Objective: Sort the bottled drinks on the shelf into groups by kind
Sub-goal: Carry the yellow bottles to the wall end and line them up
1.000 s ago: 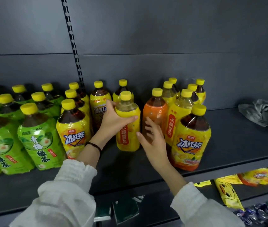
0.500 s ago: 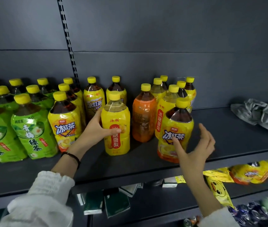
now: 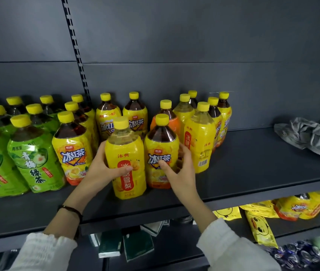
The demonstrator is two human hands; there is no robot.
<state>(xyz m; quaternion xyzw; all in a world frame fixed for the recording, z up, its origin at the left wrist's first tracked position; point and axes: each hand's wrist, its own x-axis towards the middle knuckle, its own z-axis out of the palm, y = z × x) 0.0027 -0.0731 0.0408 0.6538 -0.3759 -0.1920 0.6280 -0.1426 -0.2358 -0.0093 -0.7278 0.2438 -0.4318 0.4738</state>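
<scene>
A dark grey panelled back wall carries a slotted metal upright; matching dark shelf boards jut forward below.

bottles packed left, shelf open right, probably cloth beyond

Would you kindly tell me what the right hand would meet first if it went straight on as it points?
The right hand grips the iced tea bottle, so that comes first. Pushed further back, the bottle would probably meet the orange bottle behind it, though the gap between them is unclear.
</scene>
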